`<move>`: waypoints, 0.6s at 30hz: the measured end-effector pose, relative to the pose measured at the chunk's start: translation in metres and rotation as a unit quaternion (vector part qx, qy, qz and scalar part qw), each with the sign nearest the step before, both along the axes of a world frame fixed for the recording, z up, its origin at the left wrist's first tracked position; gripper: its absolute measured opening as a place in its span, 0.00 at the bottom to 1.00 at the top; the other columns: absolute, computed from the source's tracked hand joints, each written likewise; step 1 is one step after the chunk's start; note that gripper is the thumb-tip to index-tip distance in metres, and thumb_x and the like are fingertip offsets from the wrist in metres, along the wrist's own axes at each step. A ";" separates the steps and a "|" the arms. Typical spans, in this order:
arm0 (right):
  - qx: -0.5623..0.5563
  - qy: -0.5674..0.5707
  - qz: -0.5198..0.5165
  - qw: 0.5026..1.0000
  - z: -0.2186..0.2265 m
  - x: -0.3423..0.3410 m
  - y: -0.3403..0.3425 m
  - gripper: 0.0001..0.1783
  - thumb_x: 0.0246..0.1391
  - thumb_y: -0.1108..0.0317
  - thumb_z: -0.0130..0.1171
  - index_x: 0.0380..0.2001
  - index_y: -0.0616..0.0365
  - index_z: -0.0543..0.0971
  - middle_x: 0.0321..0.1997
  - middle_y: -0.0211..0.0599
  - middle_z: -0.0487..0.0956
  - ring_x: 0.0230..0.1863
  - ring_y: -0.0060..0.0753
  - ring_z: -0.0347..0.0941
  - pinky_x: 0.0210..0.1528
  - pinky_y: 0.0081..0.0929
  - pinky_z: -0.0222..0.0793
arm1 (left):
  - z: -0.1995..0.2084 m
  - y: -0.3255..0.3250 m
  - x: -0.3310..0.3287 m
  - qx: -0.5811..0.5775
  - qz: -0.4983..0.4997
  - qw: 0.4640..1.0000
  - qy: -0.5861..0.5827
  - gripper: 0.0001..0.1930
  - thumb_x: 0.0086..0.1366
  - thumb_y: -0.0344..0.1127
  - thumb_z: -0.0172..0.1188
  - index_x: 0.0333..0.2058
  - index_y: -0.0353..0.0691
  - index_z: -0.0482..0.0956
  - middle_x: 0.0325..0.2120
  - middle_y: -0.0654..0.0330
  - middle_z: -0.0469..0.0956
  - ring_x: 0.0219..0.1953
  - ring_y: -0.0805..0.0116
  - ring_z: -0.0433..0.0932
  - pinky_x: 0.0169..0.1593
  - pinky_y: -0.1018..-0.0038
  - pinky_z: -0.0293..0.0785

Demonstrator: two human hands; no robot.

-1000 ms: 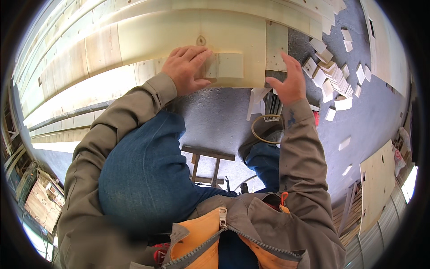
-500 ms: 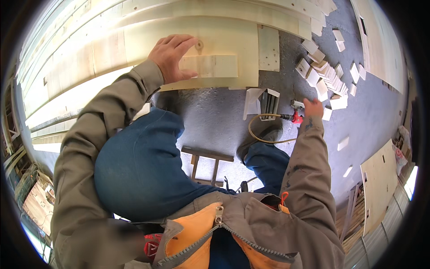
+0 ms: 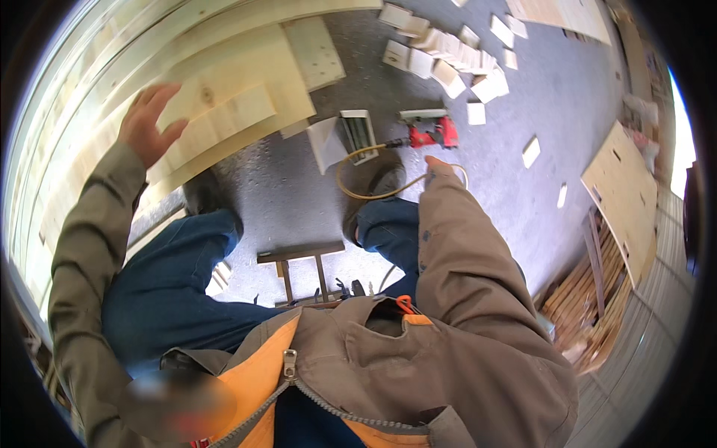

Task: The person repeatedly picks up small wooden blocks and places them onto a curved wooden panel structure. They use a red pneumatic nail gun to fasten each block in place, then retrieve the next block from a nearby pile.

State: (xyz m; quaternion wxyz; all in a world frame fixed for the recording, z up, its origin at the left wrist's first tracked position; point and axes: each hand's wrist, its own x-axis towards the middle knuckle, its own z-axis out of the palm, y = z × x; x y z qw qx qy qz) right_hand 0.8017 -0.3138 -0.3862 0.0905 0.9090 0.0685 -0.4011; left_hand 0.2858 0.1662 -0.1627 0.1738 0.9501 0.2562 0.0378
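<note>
My left hand is at the left end of a short pale board, thumb and fingers spread apart. Under that short board is a wide wooden panel. A red air nailer lies on the grey floor, joined to a thin yellow hose. Just on the near side of the nailer is my right hand, apart from it. Its sleeve and the angle hide most of the fingers.
An open white box holding dark strips stands near my right foot. Several small wood blocks are heaped beyond the nailer. A low wooden stool sits between my legs. At the right, a slotted panel leans by stacked wood strips.
My right hand has come off the nailer, which now lies fully in sight, and drawn back toward me. The view has swung right. My left hand keeps its place at the short board.
</note>
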 end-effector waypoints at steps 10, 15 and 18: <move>0.072 -0.341 -0.240 0.906 0.029 -0.005 0.033 0.51 0.51 0.31 0.70 0.58 0.72 0.79 0.64 0.59 0.79 0.64 0.55 0.77 0.69 0.45 0.71 | -0.031 -0.002 0.010 -0.057 0.029 0.997 0.030 0.30 0.62 0.30 0.69 0.64 0.39 0.76 0.60 0.47 0.76 0.63 0.45 0.74 0.66 0.57 0.72; 0.246 -0.131 -0.297 0.913 -0.032 0.063 0.008 0.38 0.60 0.47 0.70 0.64 0.62 0.74 0.58 0.51 0.81 0.51 0.52 0.84 0.51 0.50 0.84 | -0.057 -0.003 0.014 -0.076 0.009 0.997 -0.013 0.28 0.62 0.31 0.70 0.62 0.39 0.77 0.60 0.45 0.77 0.63 0.44 0.75 0.66 0.57 0.73; 0.553 0.084 -0.525 0.642 -0.058 0.014 0.038 0.23 0.70 0.72 0.60 0.65 0.47 0.74 0.57 0.46 0.82 0.50 0.50 0.85 0.47 0.56 0.89 | -0.039 -0.014 0.013 -0.100 0.025 0.994 0.029 0.30 0.61 0.33 0.71 0.62 0.39 0.77 0.59 0.45 0.77 0.62 0.43 0.75 0.65 0.56 0.74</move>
